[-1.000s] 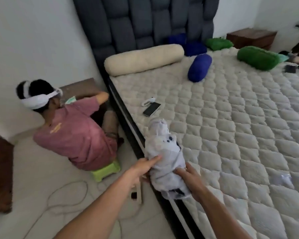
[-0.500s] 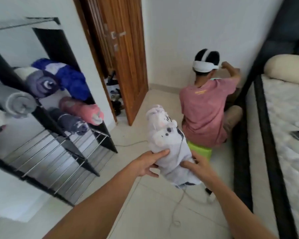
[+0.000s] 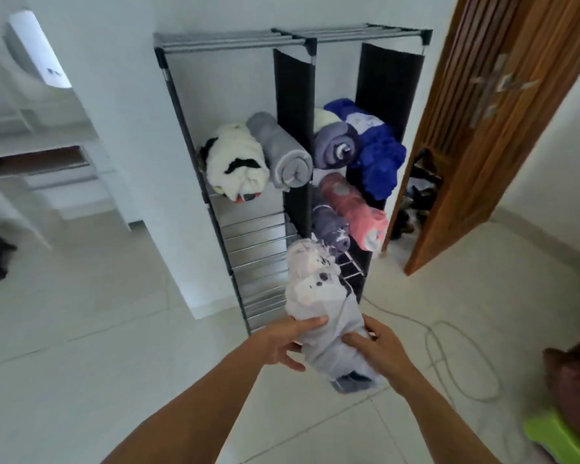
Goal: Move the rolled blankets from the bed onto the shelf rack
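I hold a rolled pale grey-white blanket (image 3: 318, 296) with dark spots in front of me, its far end pointing at the shelf rack (image 3: 292, 41). My left hand (image 3: 283, 339) grips its left side and my right hand (image 3: 379, 346) grips its right side near the lower end. The black metal rack stands against the white wall. It holds a white-and-black roll (image 3: 235, 162), a grey roll (image 3: 282, 152), a purple-grey roll (image 3: 335, 142), a blue roll (image 3: 375, 149), a pink roll (image 3: 355, 209) and a dark grey roll (image 3: 329, 226). The bed is out of view.
A wooden door (image 3: 503, 122) stands open right of the rack, with dark items on the floor behind it. A cable (image 3: 449, 356) loops over the tiled floor. A green stool (image 3: 556, 437) and part of a seated person show at the lower right.
I have turned away from the bed with the blanket in both hands. The rack, off to the left half a second ago, now stands straight ahead and closer.
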Available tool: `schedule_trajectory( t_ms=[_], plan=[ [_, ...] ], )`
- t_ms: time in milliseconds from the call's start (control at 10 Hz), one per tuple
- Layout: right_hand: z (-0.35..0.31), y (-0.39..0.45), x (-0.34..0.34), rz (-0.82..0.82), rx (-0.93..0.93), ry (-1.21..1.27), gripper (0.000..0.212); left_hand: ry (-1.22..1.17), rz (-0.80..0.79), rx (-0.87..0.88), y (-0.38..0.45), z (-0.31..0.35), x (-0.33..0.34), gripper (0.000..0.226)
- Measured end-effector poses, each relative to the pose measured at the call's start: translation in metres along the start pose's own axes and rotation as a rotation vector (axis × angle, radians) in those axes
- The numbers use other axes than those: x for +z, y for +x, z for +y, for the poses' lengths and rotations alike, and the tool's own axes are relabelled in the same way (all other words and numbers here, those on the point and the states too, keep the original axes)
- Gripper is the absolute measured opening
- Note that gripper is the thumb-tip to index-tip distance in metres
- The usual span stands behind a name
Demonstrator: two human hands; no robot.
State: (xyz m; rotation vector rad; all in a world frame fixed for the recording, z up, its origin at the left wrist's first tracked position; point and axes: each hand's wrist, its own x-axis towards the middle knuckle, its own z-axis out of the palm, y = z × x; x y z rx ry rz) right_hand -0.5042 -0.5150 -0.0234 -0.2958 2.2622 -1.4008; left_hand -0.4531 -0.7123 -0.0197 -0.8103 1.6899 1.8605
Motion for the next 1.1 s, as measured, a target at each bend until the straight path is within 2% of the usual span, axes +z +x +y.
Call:
schedule_trajectory(
  t_ms=[100,300,400,500,700,800,1000,1100],
  plan=[
    [0.002,0.043,0.011,-0.073,0.002,-0.008,0.040,-0.026,0.061,-0.024,0.019,0.007,-0.015,0.080],
    [-0.002,0.119,0.013,-0.187,0.030,-0.049,0.033,-0.165,0.173,-0.036,0.059,0.026,-0.022,0.067],
    [-0.007,0.154,0.016,-0.207,0.068,-0.015,0.019,-0.227,0.204,-0.033,0.079,0.041,-0.035,0.068],
    [-0.012,0.192,0.023,-0.217,0.061,0.014,0.013,-0.270,0.228,-0.025,0.102,0.058,-0.054,0.050],
    [-0.024,0.287,0.049,-0.160,0.090,0.041,0.023,-0.326,0.211,0.031,0.170,0.096,-0.108,0.038],
    [-0.029,0.340,0.070,-0.132,0.072,0.063,0.027,-0.384,0.238,0.073,0.210,0.115,-0.136,0.044],
    [-0.028,0.417,0.117,-0.045,-0.035,0.066,0.044,-0.485,0.290,0.192,0.276,0.140,-0.184,0.030],
    [-0.017,0.438,0.133,-0.028,-0.112,0.036,0.061,-0.417,0.333,0.265,0.294,0.143,-0.189,0.054]
  ],
)
